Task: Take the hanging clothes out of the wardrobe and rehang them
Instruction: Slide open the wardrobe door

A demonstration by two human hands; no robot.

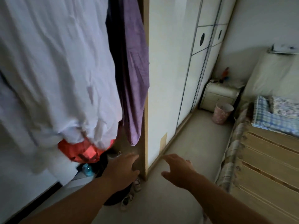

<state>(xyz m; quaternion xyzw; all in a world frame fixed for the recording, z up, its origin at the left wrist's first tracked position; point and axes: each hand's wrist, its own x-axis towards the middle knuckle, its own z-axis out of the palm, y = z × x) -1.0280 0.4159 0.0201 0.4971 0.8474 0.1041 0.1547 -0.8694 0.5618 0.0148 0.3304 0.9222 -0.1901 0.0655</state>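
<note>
**Desk:** Where are the clothes hanging?

**Operator:** I am seeing a white garment (56, 70) filling my view from nine to twelve o'clock, hanging inside the wardrobe (146, 126). A purple garment (134, 70) is hanging at twelve, right against the wardrobe's wooden edge, and a dark garment (113, 50) is hanging between the two. A red item (84, 151) is peeking out under the white hem.

**Desk:** And the hands?

**Operator:** Both are reaching forward and holding nothing. The left hand (123, 170) is hovering at six o'clock near the foot of the wooden edge, fingers lying straight and close together; I cannot tell whether they are touching the wood. The right hand (176, 170) is hovering at five o'clock above the floor (194, 143), fingers loosely spread, forefinger pointing ahead.

**Desk:** Anything else?

**Operator:** Small shoes (127, 199) are lying below the left wrist and a blue bottle (88, 169) is sitting at seven. Sliding doors (202, 46) are running towards one o'clock, a pink bin (222, 113) is standing just beside a nightstand (218, 96) at two, and a checked blanket (267, 120) is lying at three
</note>
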